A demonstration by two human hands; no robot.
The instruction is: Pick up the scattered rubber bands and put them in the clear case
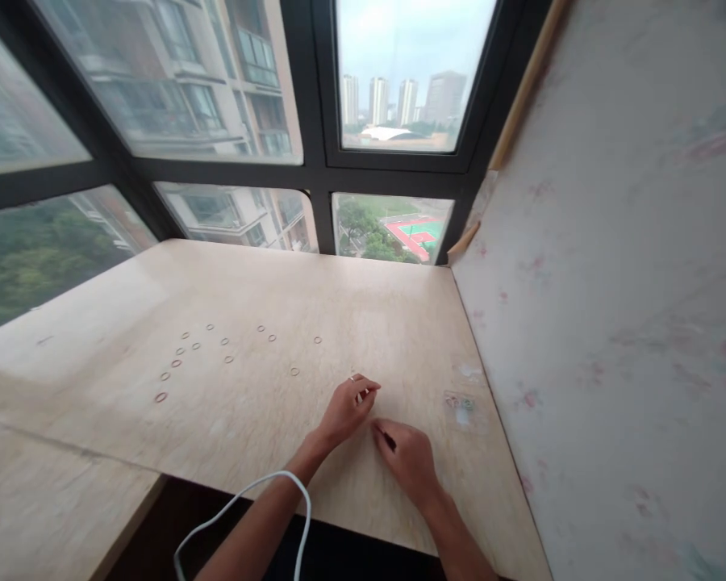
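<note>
My left hand (346, 413) is above the marble-look sill, with thumb and fingertips drawn together in a pinch. A small pale band shows on one of its fingers. Just below and to its right, my right hand (410, 461) is curled, thumb against the bent index finger. Whatever either pinch holds is too small to make out. The hands are close together but apart. Several small thin rings lie scattered on the sill to the left, among them a reddish ring (160, 398) and a pale ring (294, 372) nearest my left hand.
A clear plastic box (460, 411) with small coloured rings inside lies right of my hands, near the wallpapered wall (611, 323). A white cable (248, 488) loops over my left forearm. Dark-framed windows (320, 173) bound the sill (339, 290) at the back.
</note>
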